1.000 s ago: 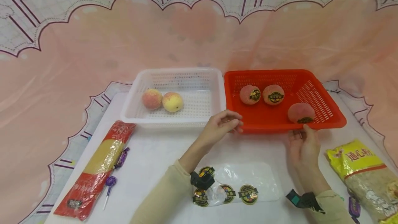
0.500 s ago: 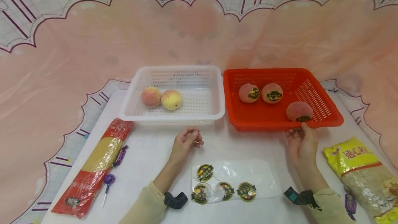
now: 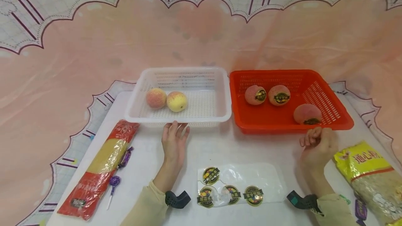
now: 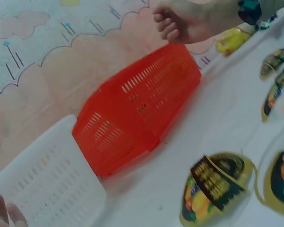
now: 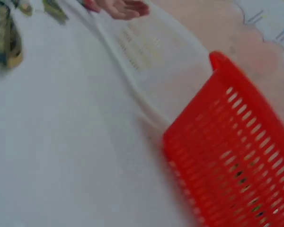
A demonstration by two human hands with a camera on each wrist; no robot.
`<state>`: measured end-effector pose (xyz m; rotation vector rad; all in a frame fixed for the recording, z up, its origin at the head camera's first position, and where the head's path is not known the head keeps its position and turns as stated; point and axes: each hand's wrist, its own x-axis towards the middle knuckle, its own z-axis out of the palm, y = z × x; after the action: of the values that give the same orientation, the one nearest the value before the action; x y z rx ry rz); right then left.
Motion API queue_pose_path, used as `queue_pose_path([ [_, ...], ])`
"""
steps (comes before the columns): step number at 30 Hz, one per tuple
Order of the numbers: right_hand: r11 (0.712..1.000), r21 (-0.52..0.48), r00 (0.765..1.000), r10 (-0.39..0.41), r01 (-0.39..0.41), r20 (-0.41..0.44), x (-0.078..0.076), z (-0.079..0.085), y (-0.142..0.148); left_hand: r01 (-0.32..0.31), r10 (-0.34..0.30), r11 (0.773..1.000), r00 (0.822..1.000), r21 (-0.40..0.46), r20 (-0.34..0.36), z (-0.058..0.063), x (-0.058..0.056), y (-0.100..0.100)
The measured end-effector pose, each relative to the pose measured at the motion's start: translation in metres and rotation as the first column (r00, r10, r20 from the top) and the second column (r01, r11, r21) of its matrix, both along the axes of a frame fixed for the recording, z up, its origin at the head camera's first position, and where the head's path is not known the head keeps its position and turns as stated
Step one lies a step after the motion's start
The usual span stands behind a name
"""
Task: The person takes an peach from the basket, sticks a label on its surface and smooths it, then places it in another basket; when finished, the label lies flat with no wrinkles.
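My left hand [image 3: 174,147] is at the front of the white basket [image 3: 224,117], its fingers straight and its fingertips right at the rim. Two peaches without stickers, a redder peach [image 3: 156,98] and a yellower peach [image 3: 177,101], sit inside on the left. Loosely curled and holding nothing visible, my right hand [image 3: 318,151] is by the front rim of the red basket [image 3: 260,121]. Inside that basket are three pink peaches with black-and-gold stickers: a left peach [image 3: 252,95], a middle peach [image 3: 277,94] and a near-right peach [image 3: 306,112].
A clear sheet [image 3: 267,180] with several round stickers lies on the table between my forearms. On the left are a red-and-yellow noodle packet [image 3: 103,166], a purple wrapped candy [image 3: 126,157] and a lollipop [image 3: 114,181]. A yellow pasta bag [image 3: 372,180] lies at the right.
My left hand has moved left from between the baskets to the white basket's front rim. My right hand has turned, shifting slightly right along the red rim, its fingers now curled.
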<state>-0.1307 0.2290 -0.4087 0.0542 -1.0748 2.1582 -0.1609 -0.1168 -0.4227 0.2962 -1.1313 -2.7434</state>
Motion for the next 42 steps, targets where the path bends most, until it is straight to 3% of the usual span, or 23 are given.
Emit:
queue_pose_path([
  [2,0.983,0.137,0.983,0.137,-0.12,-0.125,-0.002,0.006,-0.004,0.01,-0.01,1.0,1.0,0.025,-0.013,0.004,-0.002,0.002],
  [4,0.94,0.241,0.942,0.288,-0.243,-0.174,-0.006,0.014,-0.01,0.016,-0.015,0.998,1.0,0.053,-0.027,0.006,-0.002,0.004],
  [6,0.885,0.307,0.903,0.405,-0.349,-0.141,-0.011,0.022,-0.02,0.02,-0.017,0.997,0.999,0.076,-0.04,0.007,-0.002,0.005],
  [8,0.83,0.377,0.877,0.474,-0.412,-0.085,-0.018,0.03,-0.032,0.021,-0.016,0.996,0.998,0.089,-0.055,0.007,-0.002,0.006],
  [11,0.714,0.518,0.855,0.514,-0.472,0.071,-0.03,0.043,-0.049,0.029,-0.023,0.997,0.997,0.071,-0.08,0.006,-0.001,0.006],
  [14,0.549,0.67,0.846,0.475,-0.5,0.242,-0.046,0.057,-0.068,0.036,-0.032,0.999,0.994,0.038,-0.106,0.004,0.0,0.004],
  [16,0.452,0.706,0.822,0.455,-0.545,0.344,-0.058,0.066,-0.083,0.044,-0.042,0.999,0.992,0.014,-0.121,0.004,-0.001,0.002],
  [18,0.38,0.71,0.789,0.447,-0.593,0.42,-0.069,0.077,-0.098,0.051,-0.053,0.999,0.99,-0.017,-0.134,0.004,-0.001,0.001],
  [19,0.359,0.7,0.772,0.45,-0.618,0.45,-0.074,0.082,-0.106,0.054,-0.059,0.998,0.988,-0.034,-0.139,0.003,-0.001,0.0],
  [22,0.327,0.659,0.722,0.462,-0.678,0.515,-0.089,0.094,-0.126,0.069,-0.08,0.995,0.984,-0.073,-0.161,0.003,-0.001,-0.002],
  [25,0.32,0.623,0.69,0.477,-0.713,0.545,-0.104,0.098,-0.14,0.086,-0.103,0.991,0.979,-0.1,-0.177,0.003,-0.002,-0.003],
  [31,0.276,0.613,0.662,0.455,-0.741,0.595,-0.137,0.086,-0.156,0.141,-0.157,0.982,0.979,-0.127,-0.133,0.004,-0.003,-0.004],
  [35,0.302,0.579,0.649,0.444,-0.757,0.617,-0.156,0.083,-0.165,0.184,-0.198,0.967,0.978,-0.175,-0.07,0.007,-0.002,-0.004],
  [38,0.315,0.534,0.62,0.432,-0.784,0.655,-0.167,0.08,-0.171,0.207,-0.22,0.957,0.975,-0.203,-0.04,0.008,0.001,-0.007],
  [42,0.249,0.496,0.555,0.394,-0.832,0.732,-0.18,0.072,-0.179,0.208,-0.215,0.957,0.977,-0.202,-0.015,0.008,0.006,-0.007],
])
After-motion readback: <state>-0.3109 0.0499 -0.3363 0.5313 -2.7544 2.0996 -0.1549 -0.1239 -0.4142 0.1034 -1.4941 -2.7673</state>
